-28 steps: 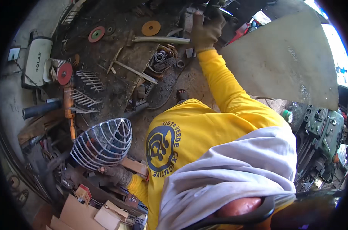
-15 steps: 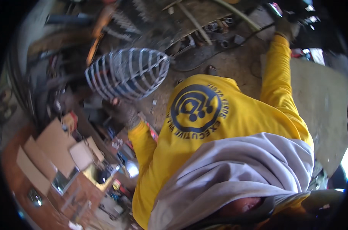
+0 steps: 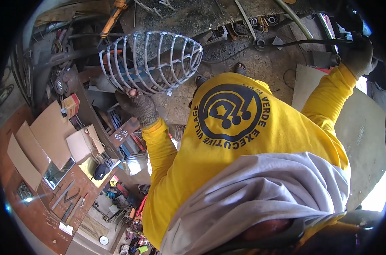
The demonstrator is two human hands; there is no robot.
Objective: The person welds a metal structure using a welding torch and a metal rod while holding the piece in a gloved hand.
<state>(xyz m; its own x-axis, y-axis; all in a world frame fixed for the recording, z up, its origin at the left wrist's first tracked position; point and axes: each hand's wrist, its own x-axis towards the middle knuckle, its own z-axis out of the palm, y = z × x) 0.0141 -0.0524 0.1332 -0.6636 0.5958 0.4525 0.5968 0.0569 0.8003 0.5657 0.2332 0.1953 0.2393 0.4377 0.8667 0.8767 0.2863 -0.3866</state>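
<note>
A boat-shaped cage of welded metal rods [image 3: 161, 65] hangs at the upper left, its narrow end to the right. My left hand [image 3: 143, 107], in a knitted fingertip-less glove, is closed on the cage's near lower edge; a bare fingertip shows against the rods. Out at the far right, my gloved right hand [image 3: 359, 60] is closed beside a dark shape, and what it grips is lost in shadow. From near that hand a black cable or rod [image 3: 305, 42] runs left towards a small metal ring [image 3: 259, 43].
Beyond the cage stands a dark worktop [image 3: 180, 23] with an orange-and-black tool [image 3: 113, 18]. At left, a brown board [image 3: 21, 144] bears cardboard [image 3: 48, 136] and hand tools [image 3: 68, 197]. A large pale sheet [image 3: 354, 127] lies right. Loose metal scraps [image 3: 265, 21] lie upper right.
My right hand has moved outward to the right and slightly nearer. The cage sits a little higher and further right in view, with my left hand still at its edge.
</note>
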